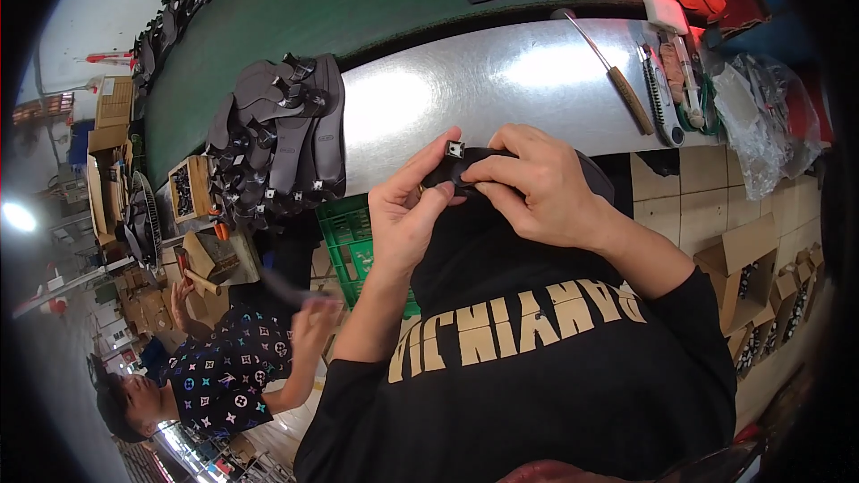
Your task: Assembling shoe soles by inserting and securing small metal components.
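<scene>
In front of my chest, both hands hold a dark sandal (598, 181). Its sole sticks out beyond my right hand, and much of the rest is hidden by my fingers. My left hand (403, 210) pinches the near part, thumb below and fingers behind it. A small square metal ornament (455, 149) stands by the left fingertips. My right hand (541, 179) is closed, its thumb and fingers pressed on the strap area close to the left thumb. To the left, a heap of dark sandals (331, 143) with similar metal ornaments lies on the metal table (420, 98).
Beyond the table runs a green belt (358, 0) with soles along it. An awl (631, 100), a utility knife (662, 103) and a plastic bag (761, 139) lie at the right. A green crate (358, 246) stands below. A co-worker (233, 358) is at the lower left.
</scene>
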Available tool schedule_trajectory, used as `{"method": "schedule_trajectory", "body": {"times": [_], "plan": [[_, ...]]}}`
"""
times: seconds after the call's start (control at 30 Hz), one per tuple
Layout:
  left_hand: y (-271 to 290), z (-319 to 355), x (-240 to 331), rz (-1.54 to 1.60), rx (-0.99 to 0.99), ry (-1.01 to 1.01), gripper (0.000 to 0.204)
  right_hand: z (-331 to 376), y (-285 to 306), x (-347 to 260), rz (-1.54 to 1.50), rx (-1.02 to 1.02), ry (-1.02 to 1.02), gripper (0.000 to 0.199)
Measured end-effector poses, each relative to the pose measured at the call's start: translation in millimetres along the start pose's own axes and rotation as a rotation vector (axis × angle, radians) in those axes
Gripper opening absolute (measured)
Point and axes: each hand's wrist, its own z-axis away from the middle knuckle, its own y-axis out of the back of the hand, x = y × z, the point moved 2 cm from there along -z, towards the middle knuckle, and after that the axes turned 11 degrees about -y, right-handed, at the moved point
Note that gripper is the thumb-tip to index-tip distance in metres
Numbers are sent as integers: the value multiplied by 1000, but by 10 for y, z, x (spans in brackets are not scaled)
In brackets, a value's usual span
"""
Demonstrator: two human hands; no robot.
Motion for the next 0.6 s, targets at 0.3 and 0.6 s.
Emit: {"method": "schedule_trajectory", "body": {"times": [0.3,0.6], "plan": [[108,-74,-68,-14,12,187,44,44,6,111,-170,-209,-97,24],[79,-105,-38,-55,31,189,43,110,-102,153,-209,-110,-120,25]]}}
